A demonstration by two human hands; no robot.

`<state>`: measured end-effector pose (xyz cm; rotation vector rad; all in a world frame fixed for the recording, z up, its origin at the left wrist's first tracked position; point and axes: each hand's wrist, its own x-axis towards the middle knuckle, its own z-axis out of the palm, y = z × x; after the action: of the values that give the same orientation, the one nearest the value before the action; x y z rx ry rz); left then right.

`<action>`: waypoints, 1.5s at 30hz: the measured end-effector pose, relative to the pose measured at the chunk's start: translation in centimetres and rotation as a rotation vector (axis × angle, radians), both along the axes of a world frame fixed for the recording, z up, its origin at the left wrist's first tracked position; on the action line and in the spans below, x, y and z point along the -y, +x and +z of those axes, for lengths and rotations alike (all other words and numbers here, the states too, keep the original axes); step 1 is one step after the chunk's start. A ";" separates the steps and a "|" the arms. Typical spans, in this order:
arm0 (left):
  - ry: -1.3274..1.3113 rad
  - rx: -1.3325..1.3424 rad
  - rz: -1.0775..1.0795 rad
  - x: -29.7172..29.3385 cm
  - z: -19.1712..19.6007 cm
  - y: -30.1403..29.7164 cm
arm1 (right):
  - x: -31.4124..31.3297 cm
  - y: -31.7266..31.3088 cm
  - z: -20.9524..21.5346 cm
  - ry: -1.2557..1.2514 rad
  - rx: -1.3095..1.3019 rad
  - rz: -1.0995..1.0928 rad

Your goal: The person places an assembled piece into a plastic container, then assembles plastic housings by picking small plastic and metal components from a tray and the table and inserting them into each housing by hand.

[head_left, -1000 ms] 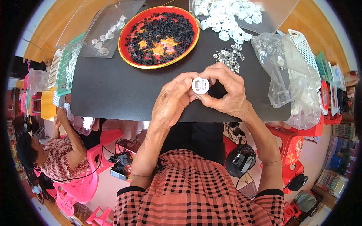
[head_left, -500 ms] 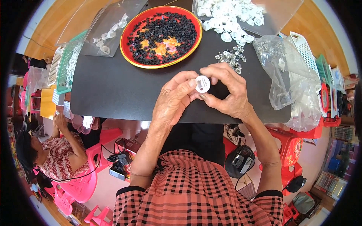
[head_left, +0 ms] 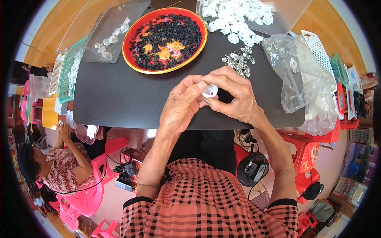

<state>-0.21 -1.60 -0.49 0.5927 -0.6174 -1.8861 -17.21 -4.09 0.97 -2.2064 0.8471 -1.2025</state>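
Observation:
Between my two hands, above the near part of the dark table (head_left: 119, 103), is a small round white plastic part (head_left: 210, 91). My left hand (head_left: 181, 101) pinches it from the left with thumb and fingers. My right hand (head_left: 234, 93) closes on it from the right, fingers curved over the top and thumb below. The part is tilted, showing its side and a small dark opening; the fingers cover much of it. Beyond my hands lie a pile of small clear and metallic pieces (head_left: 240, 62) and a heap of similar white parts (head_left: 238, 20).
A red, yellow-rimmed tray (head_left: 124, 49) of small black pieces stands at the far left. Beside it a clear bin (head_left: 89, 51) holds a few white parts. A plastic bag (head_left: 293, 91) lies at the right edge. At left, another person (head_left: 67, 162) sits on a pink chair.
The white part has turned from facing me to a tilted, side-on position. My right fingers have closed further over it. The view has shifted slightly.

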 end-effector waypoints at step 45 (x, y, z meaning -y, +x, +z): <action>0.016 -0.013 -0.024 -0.5 -0.6 1.1 | -1.0 -0.1 2.3 -0.073 -0.195 -0.011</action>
<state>0.89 -1.11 -1.09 0.5849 -0.6044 -1.9177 -17.30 -3.09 3.23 -2.4110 0.9057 -1.0502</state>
